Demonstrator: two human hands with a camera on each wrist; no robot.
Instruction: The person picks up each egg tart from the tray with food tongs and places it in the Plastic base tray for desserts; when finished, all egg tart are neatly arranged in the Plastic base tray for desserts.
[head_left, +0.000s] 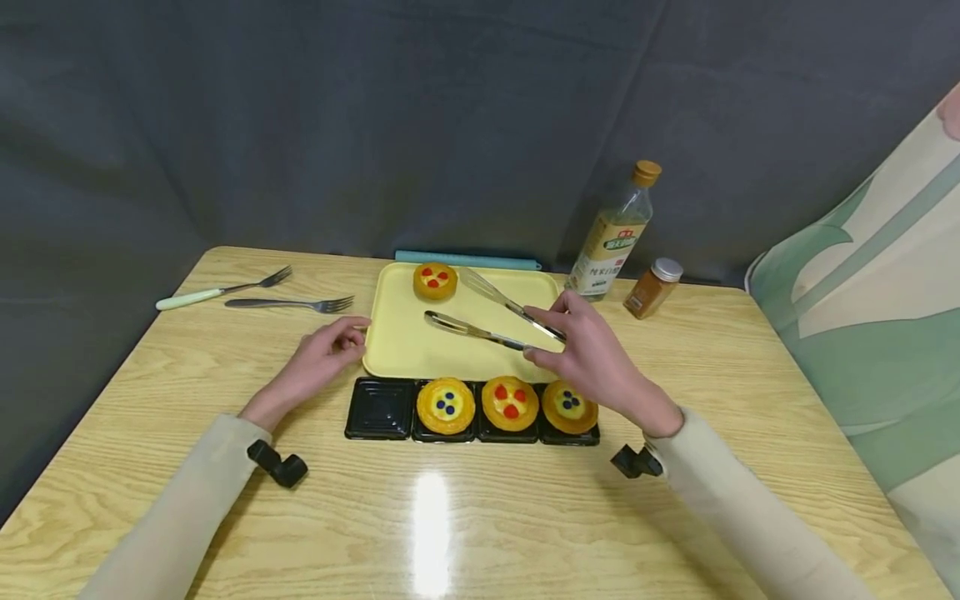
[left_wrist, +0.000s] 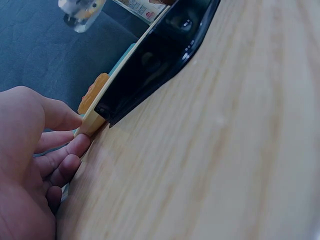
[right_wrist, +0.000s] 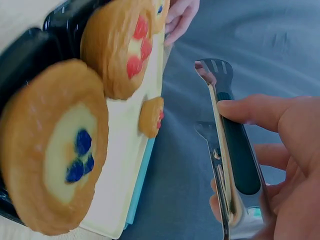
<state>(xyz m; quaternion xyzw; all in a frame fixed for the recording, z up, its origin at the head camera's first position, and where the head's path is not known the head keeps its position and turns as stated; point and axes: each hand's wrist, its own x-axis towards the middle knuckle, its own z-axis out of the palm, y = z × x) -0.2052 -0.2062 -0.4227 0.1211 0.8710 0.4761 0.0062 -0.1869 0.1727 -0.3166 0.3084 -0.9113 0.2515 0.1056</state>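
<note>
My right hand (head_left: 596, 358) holds metal serving tongs (head_left: 474, 332) with dark grips (right_wrist: 240, 155). The two arms of the tongs are spread apart over a yellow tray (head_left: 401, 342), nothing between their tips. At the tray's left edge, my left hand (head_left: 324, 354) pinches the rim between thumb and fingers, as the left wrist view shows. A tart with red berries (head_left: 435, 282) sits at the back of the tray. In front lies a black compartment tray (head_left: 380, 408). Its three right compartments hold a blueberry tart (head_left: 446, 406), a red-berry tart (head_left: 510, 402) and another blueberry tart (head_left: 570, 407).
Two forks, one with a pale green handle (head_left: 189, 299) and one all metal (head_left: 288, 303), lie left of the yellow tray. Behind it is a teal rod (head_left: 467, 260). At the back right stand a tall bottle (head_left: 609, 242) and a small spice jar (head_left: 652, 289).
</note>
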